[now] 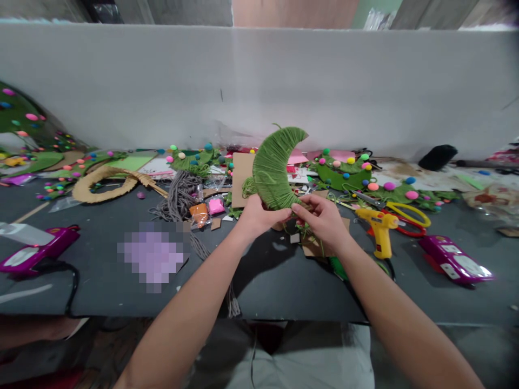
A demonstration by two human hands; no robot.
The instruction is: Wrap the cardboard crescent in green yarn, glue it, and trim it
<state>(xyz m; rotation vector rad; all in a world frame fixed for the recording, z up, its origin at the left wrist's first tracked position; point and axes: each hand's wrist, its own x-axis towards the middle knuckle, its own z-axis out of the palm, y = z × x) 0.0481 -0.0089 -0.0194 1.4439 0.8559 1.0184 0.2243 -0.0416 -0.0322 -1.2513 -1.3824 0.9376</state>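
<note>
A crescent moon shape wrapped in green yarn is held up over the middle of the table, its upper tip pointing right. My left hand grips its lower left part, thumb lying along the bottom edge. At the lower right tip, my right hand pinches the yarn-wrapped end with thumb and fingers. Loose green yarn hangs around both hands. Just behind the crescent stands a piece of brown cardboard. What lies under my palms is partly hidden.
A yellow glue gun, scissors with yellow and red handles and a purple device lie to the right. Grey yarn, a tan wrapped ring and another purple device are left. Pom-pom-covered green shapes line the white wall.
</note>
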